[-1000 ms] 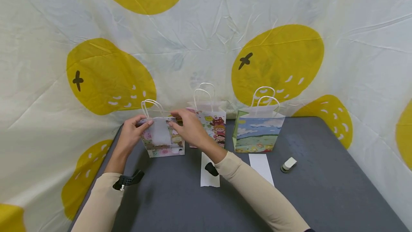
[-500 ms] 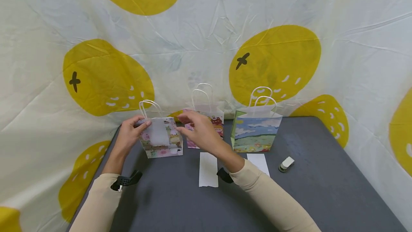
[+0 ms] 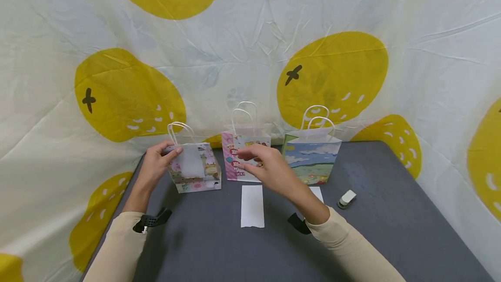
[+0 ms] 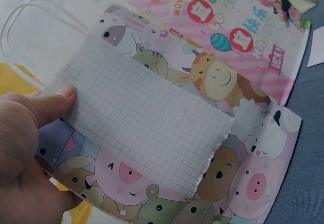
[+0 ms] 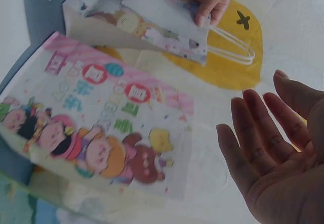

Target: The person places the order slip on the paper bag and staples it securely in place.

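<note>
My left hand (image 3: 155, 164) pinches the top edge of a paper gift bag (image 4: 126, 178) printed with cartoon animals, at the table's left. The thumb presses a torn-edged sheet of squared paper (image 4: 144, 110) flat against the bag's front. My right hand (image 3: 270, 169) is in the air with its fingers loosely bent and nothing in them. It overlaps a pink-and-white gift bag (image 3: 232, 160) in the head view. In the right wrist view its palm and fingers (image 5: 260, 133) show bare, apart from both bags.
A gift bag (image 3: 311, 160) with a sky-and-meadow print stands at the right. White paper strips lie in front, one strip (image 3: 252, 206) in the middle, another (image 3: 317, 193) partly behind the right arm. A small white-topped object (image 3: 346, 199) lies farther right on the grey table (image 3: 391, 221).
My right hand has left the animal-print bag and moved right, to in front of the pink bag. My left hand has kept its hold on the bag and paper.
</note>
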`<state>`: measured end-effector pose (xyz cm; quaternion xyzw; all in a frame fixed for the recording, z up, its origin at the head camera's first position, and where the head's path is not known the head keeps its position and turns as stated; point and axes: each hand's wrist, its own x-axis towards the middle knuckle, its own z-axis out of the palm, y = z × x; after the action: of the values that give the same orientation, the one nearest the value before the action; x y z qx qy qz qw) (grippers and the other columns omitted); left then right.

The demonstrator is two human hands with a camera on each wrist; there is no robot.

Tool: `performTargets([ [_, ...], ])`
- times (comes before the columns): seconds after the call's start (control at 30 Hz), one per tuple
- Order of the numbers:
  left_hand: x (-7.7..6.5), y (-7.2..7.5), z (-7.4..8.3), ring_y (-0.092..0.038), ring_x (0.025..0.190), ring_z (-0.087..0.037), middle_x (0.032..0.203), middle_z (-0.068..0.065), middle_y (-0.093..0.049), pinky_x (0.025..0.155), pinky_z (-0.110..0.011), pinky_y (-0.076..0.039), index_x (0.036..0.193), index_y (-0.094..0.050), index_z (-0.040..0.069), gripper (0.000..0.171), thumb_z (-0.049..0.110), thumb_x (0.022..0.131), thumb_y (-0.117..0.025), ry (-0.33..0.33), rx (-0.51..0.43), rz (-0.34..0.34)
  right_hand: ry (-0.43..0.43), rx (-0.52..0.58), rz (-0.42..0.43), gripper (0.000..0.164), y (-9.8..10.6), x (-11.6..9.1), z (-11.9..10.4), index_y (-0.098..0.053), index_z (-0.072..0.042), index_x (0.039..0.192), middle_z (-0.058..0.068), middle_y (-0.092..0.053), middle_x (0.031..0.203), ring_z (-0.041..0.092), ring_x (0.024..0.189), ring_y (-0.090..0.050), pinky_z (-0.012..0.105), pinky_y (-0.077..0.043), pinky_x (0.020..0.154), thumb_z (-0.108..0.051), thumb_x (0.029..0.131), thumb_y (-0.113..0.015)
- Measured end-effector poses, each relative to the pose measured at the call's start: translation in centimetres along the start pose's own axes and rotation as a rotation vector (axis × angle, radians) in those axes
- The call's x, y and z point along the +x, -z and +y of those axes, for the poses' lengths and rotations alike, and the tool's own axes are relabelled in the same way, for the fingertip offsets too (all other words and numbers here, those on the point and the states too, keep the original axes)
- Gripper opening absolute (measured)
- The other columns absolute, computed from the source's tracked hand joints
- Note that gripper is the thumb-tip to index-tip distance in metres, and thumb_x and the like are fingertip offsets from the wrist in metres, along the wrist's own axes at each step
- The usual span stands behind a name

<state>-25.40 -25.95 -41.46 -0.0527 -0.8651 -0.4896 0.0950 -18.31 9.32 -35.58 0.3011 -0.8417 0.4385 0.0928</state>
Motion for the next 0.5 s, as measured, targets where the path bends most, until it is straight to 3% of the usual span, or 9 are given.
performTargets([
  [0.23,-0.1,0.2,-0.2,-0.057,0.084,-0.024,0.101,-0.012,-0.068,0.069,-0.027,-0.047,0.114,-0.071,0.005,0.034,0.035,0.097,-0.070,0.002,-0.010,0.004,-0.029,0.055,0.004,0.034,1.7,-2.2,1.5,-0.072,-0.011,0.123,0.003,-0.071,0.118,0.017,0.105,-0.071,0.035,-0.057,0.089,-0.013,0.089,-0.079],
  [0.37,-0.2,0.2,-0.1,-0.057,0.084,-0.024,0.100,-0.011,-0.068,0.068,-0.027,-0.046,0.114,-0.071,0.004,0.033,0.032,0.097,-0.070,-0.002,-0.016,0.013,-0.073,0.044,0.001,0.037,3.0,-3.3,2.5,-0.072,-0.015,0.121,0.003,-0.072,0.117,0.015,0.106,-0.070,0.040,-0.057,0.091,-0.014,0.085,-0.082],
  [0.5,-0.2,0.2,0.0,-0.056,0.083,-0.023,0.100,-0.014,-0.068,0.067,-0.026,-0.045,0.115,-0.071,0.002,0.032,0.028,0.097,-0.070,-0.016,-0.027,0.022,-0.127,0.011,-0.029,0.037,4.5,-4.3,3.8,-0.072,-0.021,0.121,-0.005,-0.072,0.116,0.012,0.109,-0.067,0.043,-0.054,0.095,-0.017,0.086,-0.082],
])
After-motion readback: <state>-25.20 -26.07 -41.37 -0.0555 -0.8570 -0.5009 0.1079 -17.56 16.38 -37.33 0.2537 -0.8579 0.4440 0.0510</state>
